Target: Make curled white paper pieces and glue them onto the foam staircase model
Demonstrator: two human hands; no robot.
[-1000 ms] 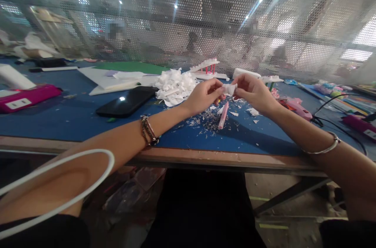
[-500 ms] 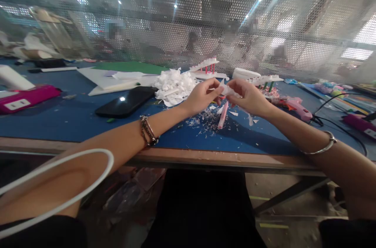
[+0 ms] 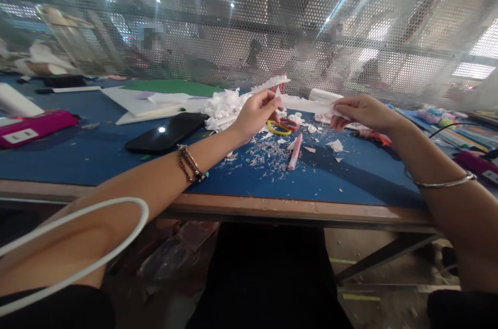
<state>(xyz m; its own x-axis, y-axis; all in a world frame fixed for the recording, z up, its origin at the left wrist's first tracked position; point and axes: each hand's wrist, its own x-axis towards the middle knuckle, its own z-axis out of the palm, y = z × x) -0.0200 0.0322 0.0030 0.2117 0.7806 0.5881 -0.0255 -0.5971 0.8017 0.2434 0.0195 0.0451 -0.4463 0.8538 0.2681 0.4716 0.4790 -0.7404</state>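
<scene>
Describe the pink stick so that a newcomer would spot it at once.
On the blue table, look below the white strip between left hand and right hand. Among the paper scraps, nearer the front edge than the yellow loop, lies the pink stick. Its straight, slim shape and pink colour set it apart.

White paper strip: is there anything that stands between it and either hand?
Nothing visible: the left hand pinches one end of the white strip, the right hand the other. The pink pen-shaped item lies on the table below, not in between.
</scene>
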